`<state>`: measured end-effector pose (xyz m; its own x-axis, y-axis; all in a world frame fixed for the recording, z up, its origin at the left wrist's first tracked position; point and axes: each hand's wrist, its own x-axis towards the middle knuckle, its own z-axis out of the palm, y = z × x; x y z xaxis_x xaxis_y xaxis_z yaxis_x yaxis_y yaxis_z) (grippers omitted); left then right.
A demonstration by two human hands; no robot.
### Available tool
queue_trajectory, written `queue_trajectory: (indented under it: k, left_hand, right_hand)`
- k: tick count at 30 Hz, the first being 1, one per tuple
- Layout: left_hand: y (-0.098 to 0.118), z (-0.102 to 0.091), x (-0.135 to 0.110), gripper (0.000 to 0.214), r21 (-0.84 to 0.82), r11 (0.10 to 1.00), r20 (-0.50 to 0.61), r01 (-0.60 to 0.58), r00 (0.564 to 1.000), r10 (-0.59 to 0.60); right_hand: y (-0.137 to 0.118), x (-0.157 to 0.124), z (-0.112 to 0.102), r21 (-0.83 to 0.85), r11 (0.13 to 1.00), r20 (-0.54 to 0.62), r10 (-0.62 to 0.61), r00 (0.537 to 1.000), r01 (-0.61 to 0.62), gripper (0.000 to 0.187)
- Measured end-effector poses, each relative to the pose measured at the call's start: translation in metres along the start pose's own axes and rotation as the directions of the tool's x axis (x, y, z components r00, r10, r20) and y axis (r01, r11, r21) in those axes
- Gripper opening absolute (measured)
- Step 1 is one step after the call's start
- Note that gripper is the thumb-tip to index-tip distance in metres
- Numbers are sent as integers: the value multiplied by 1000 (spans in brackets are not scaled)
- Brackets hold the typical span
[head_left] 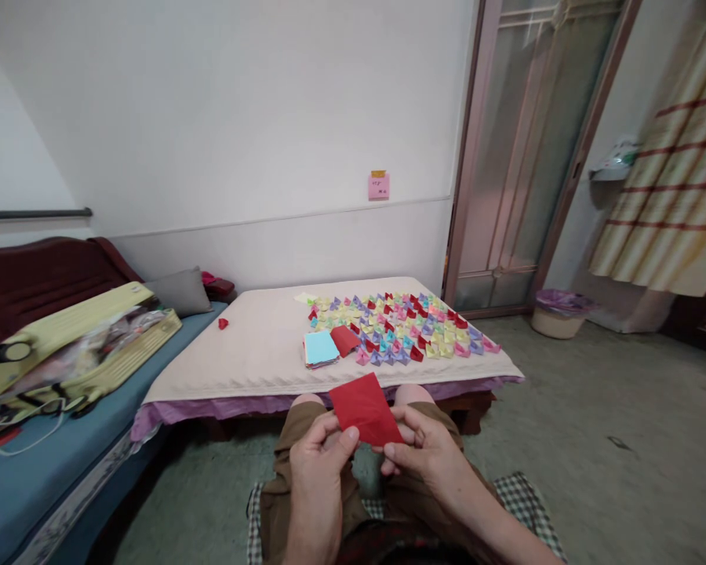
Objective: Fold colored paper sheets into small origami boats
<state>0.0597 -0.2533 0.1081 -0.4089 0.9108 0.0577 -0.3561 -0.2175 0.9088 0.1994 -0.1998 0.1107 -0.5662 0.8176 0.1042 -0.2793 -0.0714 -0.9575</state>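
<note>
Above my knees I hold a square sheet of red paper (363, 408) between both hands. My left hand (323, 451) pinches its lower left edge with thumb and fingers. At its lower right corner my right hand (420, 443) grips it the same way. Ahead on the low table (229, 353) lies a stack of square paper (321, 349) with light blue on top, and another red sheet (345, 340) rests against its right side. Many small folded paper pieces (400, 322) in red, yellow, purple, pink and blue cover the table's right part.
A small red object (223, 323) lies on the table's left. To the left, an open yellow suitcase (88, 337) and a grey pillow (180, 292) sit on a blue-covered seat (52, 479). A lined bin (560, 314) stands right, near the sliding door (523, 157).
</note>
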Motion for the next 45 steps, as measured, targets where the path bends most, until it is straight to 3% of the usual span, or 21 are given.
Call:
queue_trajectory:
  k: [5, 8, 11, 14, 17, 19, 22, 25, 27, 32, 34, 37, 41, 45]
  left_hand:
    - [4, -7, 3, 12, 219, 959, 12, -180, 983, 182]
    - [9, -9, 4, 9, 358, 901, -49, -247, 958, 282]
    - [13, -6, 1, 16, 403, 894, -77, -197, 966, 248]
    - [13, -4, -4, 18, 413, 888, -58, -199, 968, 244]
    - [10, -6, -8, 10, 501, 779, 8, -378, 902, 432]
    - [9, -9, -10, 16, 540, 674, 98, -504, 833, 545]
    - [12, -10, -13, 28, 544, 572, 215, -613, 761, 612]
    - [17, -8, -17, 33, 549, 523, 262, -652, 729, 633]
    - [20, -6, -20, 32, 544, 537, 268, -644, 740, 617]
    - [20, -1, -19, 16, 484, 730, 142, -483, 866, 479]
    - [16, -1, -15, 11, 429, 795, 78, -429, 894, 440]
    - [10, -1, -8, 5, 346, 852, 33, -392, 913, 406]
    - [8, 0, -4, 6, 333, 865, 65, -375, 924, 376]
    - [11, 3, -6, 6, 376, 861, 36, -342, 934, 355]
  right_hand:
    - [-1, 3, -1, -53, 999, 6, -8, 1000, 8, 35]
    - [-7, 1, -2, -187, 981, -131, -84, 988, 59, 48]
    - [-20, -7, -1, -355, 929, -250, -207, 946, 109, 49]
    - [-29, -17, 5, -387, 911, -137, -212, 968, 145, 53]
    - [-28, -22, 9, -379, 908, 37, -177, 984, 178, 56]
    - [-26, -22, 9, -411, 887, 73, -197, 978, 209, 55]
    - [-26, -21, 4, -502, 814, 88, -288, 953, 292, 41]
    - [-29, -19, 0, -532, 766, 128, -348, 929, 361, 23]
    - [-31, -18, -1, -515, 777, 110, -358, 927, 361, 20]
    - [-29, -17, -1, -479, 796, 84, -377, 923, 369, 19]
    - [-28, -17, -2, -478, 796, 90, -375, 923, 370, 18]
    - [-28, -16, -2, -482, 801, 68, -369, 927, 355, 15]
    - [-28, -15, -1, -449, 843, 30, -316, 948, 295, 8]
    - [-24, -11, 5, -360, 911, -111, -259, 959, 204, 10]
